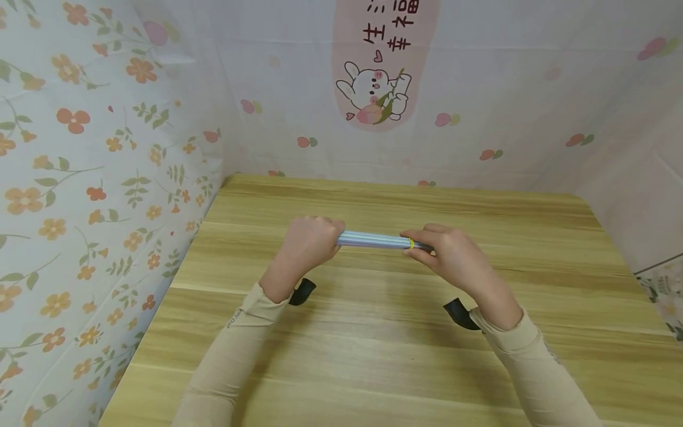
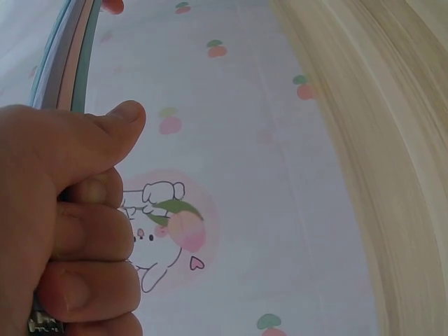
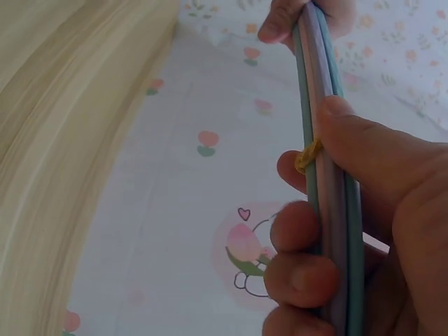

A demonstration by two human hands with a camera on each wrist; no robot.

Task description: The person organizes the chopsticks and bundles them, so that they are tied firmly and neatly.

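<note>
A bundle of thin pastel sticks (image 1: 373,240) is held level above the wooden table (image 1: 373,356), bound by a yellow rubber band (image 1: 411,242) near its right end. My left hand (image 1: 312,240) grips the left end in a fist; in the left wrist view its fingers (image 2: 91,231) curl round the sticks (image 2: 70,56). My right hand (image 1: 448,252) holds the right end, thumb and fingers (image 3: 301,273) wrapped round the bundle (image 3: 325,175) at the rubber band (image 3: 308,155).
Patterned cloth walls stand close on the left (image 1: 80,178) and behind (image 1: 427,89), with a cartoon rabbit print (image 1: 376,95) at the back. The table's far edge meets the back wall.
</note>
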